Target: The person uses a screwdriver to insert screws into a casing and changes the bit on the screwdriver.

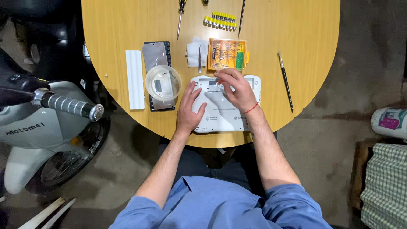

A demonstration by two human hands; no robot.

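A white device (224, 111) lies flat on the round wooden table (296, 51), at the near edge, in front of the person. Both hands rest on top of it. The left hand (188, 111) lies on its left part with the fingers spread open and flat; it presses on the shell and grasps nothing. The right hand (237, 90) lies on the upper middle part, the fingers bent a little and the tips touching the far edge of the device. I cannot tell if something small is pinched under these fingertips.

Just beyond the right fingertips stands an orange bit case (227, 54). To the left of it, a white cloth (194, 51) with tweezers (199, 62) on it. Left of the left fingers sits a clear bowl (163, 82), on a dark keyboard part (157, 55), and further left a white strip (135, 79). Far beyond the fingers are a row of yellow bits (220, 20) and a screwdriver (181, 18). To the right of the right hand, well apart, lies a brush (285, 80). Beside the table on the left stands a scooter (34, 123).
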